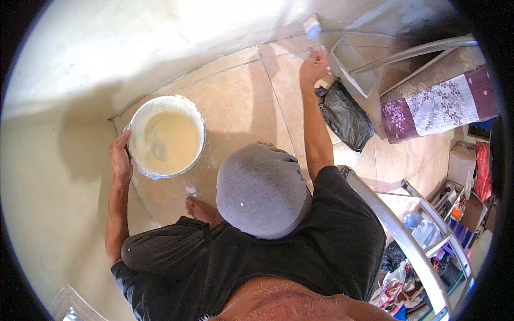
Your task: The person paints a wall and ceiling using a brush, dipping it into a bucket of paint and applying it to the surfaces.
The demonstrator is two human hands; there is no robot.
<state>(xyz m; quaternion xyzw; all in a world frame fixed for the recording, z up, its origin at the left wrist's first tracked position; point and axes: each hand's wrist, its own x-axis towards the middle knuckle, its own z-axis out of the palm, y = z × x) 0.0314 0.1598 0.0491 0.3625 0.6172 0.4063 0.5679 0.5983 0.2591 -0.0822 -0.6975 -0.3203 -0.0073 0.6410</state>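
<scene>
My left hand [121, 155] is closed on the rim of a white bucket [197, 137] at the left, which holds cream liquid. My right hand [315, 68] is stretched out toward the wall, closed on a paint brush [312, 27] with a pale, white and blue head near the wall's foot. Just right of that hand are a white plastic tray [364, 85] and a crumpled black plastic bag [347, 117] on the tiled floor [273, 112]. A grey cap [262, 190] fills the lower middle and hides part of the floor.
A pale wall [160, 37] curves along the top and left. An aluminium ladder [396, 232] stands at the lower right, beside assorted clutter [428, 230]. A purple and white patterned fabric-covered thing [439, 104] lies at the right. A bare foot [203, 208] rests near the bucket.
</scene>
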